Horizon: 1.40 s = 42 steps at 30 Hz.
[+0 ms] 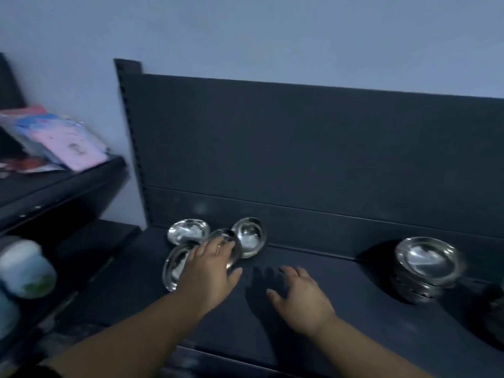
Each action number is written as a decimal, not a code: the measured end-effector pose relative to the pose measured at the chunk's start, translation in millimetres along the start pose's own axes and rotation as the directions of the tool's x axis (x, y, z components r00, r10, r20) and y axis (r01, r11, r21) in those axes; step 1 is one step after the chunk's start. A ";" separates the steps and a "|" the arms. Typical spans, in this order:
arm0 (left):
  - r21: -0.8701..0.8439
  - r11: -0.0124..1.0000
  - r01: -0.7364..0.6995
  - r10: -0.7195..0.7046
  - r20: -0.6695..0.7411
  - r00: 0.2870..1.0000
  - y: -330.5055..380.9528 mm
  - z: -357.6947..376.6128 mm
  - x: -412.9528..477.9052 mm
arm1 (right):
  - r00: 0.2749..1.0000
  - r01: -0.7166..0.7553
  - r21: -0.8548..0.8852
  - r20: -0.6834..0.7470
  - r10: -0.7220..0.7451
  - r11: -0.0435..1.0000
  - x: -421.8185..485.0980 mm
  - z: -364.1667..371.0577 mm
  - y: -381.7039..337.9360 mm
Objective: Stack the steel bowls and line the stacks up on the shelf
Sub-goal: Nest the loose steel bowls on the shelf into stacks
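At the left end of the shelf point(354, 309), four loose bowls lie in a cluster: a back bowl point(188, 230), a front bowl point(174, 266), a middle bowl point(223, 241) and a tilted bowl point(249, 237) close to the back panel point(300, 145). The left hand point(210, 266) lies on the middle bowl, fingers over it and thumb spread; blur hides whether it grips. Just to its right, the right hand point(300, 293) hovers over bare shelf, fingers spread wide, holding nothing. Well to the right stands one stack of bowls point(426, 268). As I judge it, one stack is built, the four loose bowls are left to nest, and the lining up is not yet done.
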<state>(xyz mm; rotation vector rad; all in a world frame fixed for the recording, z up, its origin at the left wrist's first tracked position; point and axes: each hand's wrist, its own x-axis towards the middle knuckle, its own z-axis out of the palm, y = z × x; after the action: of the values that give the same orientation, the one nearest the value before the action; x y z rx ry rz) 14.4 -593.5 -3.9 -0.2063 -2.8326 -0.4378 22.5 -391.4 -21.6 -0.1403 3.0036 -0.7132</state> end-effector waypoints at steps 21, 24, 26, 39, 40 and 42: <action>-0.213 0.879 0.426 -0.370 0.258 0.893 -156.2 12.5 -8.7 | 0.985 -0.050 0.252 -0.147 0.089 0.966 66.0 68.6 -97.6; -0.271 0.826 0.494 -0.420 0.289 0.860 -151.6 19.1 0.3 | 0.974 -0.087 0.329 -0.169 0.149 0.940 79.0 66.2 -93.7; -0.310 0.783 0.540 -0.451 0.314 0.835 -149.4 22.7 3.5 | 0.968 -0.125 0.364 -0.159 0.194 0.923 87.2 64.8 -89.9; -0.445 0.650 0.616 -0.514 0.339 0.788 -151.8 31.1 2.9 | 0.973 -0.131 0.407 -0.124 0.196 0.904 103.8 59.4 -79.1; -0.466 0.641 0.610 -0.512 0.333 0.792 -152.8 30.7 2.2 | 0.971 -0.120 0.408 -0.139 0.192 0.905 104.1 55.7 -78.4; -0.491 0.622 0.610 -0.516 0.330 0.791 -153.6 27.3 2.0 | 0.965 -0.090 0.384 -0.195 0.176 0.919 105.8 46.6 -77.9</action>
<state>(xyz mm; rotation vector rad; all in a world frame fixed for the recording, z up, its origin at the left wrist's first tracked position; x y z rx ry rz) -21.6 -729.8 -70.9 0.6094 -2.7587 -1.4876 -73.4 -492.0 -31.1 0.1738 2.9674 -1.3465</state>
